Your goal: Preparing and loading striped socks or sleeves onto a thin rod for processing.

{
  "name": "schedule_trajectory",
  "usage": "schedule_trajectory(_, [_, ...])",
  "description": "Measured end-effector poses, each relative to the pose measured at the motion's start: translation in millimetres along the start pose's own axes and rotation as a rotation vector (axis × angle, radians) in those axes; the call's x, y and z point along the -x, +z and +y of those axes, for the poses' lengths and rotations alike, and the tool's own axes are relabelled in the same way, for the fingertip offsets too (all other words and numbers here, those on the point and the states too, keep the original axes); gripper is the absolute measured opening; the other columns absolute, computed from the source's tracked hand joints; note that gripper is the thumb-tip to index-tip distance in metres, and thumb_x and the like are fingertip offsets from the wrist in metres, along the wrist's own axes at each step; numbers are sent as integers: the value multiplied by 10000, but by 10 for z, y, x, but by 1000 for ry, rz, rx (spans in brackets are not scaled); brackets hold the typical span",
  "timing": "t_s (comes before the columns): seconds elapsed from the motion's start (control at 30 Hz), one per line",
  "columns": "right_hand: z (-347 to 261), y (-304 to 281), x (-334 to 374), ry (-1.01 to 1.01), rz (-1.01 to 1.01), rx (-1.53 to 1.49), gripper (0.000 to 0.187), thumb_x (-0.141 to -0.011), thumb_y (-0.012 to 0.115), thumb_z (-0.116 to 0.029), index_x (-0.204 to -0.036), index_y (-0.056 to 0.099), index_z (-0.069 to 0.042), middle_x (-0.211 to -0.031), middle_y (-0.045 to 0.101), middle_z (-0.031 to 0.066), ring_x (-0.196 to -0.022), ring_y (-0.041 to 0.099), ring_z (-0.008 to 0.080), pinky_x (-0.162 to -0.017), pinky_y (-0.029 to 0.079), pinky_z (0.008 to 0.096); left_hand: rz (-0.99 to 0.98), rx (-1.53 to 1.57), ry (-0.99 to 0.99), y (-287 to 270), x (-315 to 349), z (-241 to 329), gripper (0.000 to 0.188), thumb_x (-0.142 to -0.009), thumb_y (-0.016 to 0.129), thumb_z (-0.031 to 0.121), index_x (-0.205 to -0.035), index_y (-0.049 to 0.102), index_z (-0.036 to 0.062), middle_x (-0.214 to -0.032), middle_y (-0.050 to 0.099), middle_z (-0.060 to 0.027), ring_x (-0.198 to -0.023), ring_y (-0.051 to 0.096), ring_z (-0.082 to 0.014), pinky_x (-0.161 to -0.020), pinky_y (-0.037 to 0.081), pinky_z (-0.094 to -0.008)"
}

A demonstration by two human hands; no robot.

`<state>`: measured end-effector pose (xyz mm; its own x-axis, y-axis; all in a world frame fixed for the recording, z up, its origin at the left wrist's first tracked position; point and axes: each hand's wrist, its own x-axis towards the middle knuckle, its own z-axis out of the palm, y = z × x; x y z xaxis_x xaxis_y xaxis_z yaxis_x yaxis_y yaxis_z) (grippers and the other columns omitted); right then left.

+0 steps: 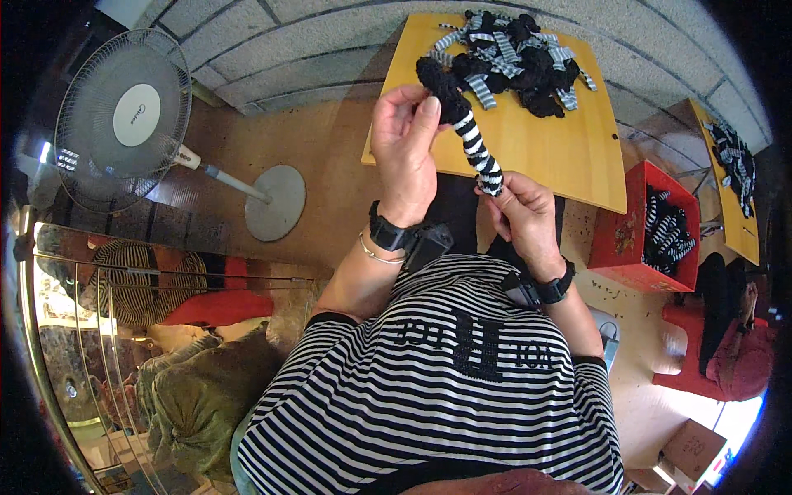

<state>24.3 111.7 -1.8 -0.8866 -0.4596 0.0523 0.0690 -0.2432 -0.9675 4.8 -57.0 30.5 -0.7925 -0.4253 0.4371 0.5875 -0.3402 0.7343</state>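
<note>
A slim knitted plush piece [477, 150], with black and white stripes and a fuzzy black end, is stretched between my hands above the near edge of the yellow table [569, 161]. My left hand [406, 142] grips the fuzzy black end between thumb and fingers. Lower and to the right, my right hand [528, 214] pinches the tip of the striped end. Beyond them on the table lies a pile of similar pieces [516, 62], fuzzy black with flat grey-and-black striped strips. Both wrists wear black bands.
Right of the table stands a red box [615, 239] holding striped pieces [667, 231]. Another yellow table [738, 223] at far right bears more pieces, with a person [742, 355] seated nearby. A standing fan [136, 115] is at left, above a glass-and-metal rack [99, 272].
</note>
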Motion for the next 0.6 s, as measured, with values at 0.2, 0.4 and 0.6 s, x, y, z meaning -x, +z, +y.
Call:
schedule_trajectory(0.2, [20, -83, 53, 27, -24, 76, 164, -966, 527, -103, -956, 650, 5, -608, 505, -35, -439, 375, 19, -389, 274, 175, -38, 20, -48, -66, -113, 64, 225, -937, 575, 129, -1122, 558, 1, -972, 645, -146, -854, 655, -255, -809, 549, -394])
schedule_trajectory(0.4, [-11, -151, 65, 31, -31, 105, 161, -967, 535, -111, -928, 658, -16, -594, 499, -47, -442, 383, 11, -392, 278, 168, -9, 51, 10, -17, -82, 76, 199, -950, 553, 117, -1111, 570, 1, -967, 652, -142, -868, 658, -240, -780, 570, -412])
schedule_trajectory(0.6, [-26, -9, 22, 47, 22, 38, 155, -967, 544, -127, -935, 652, -21, -607, 511, -46, -448, 395, 13, -393, 272, 167, 125, 23, 43, 1, 36, -105, 117, -898, 629, 58, -1002, 616, 5, -871, 618, -10, -766, 577, -78, -687, 500, -217])
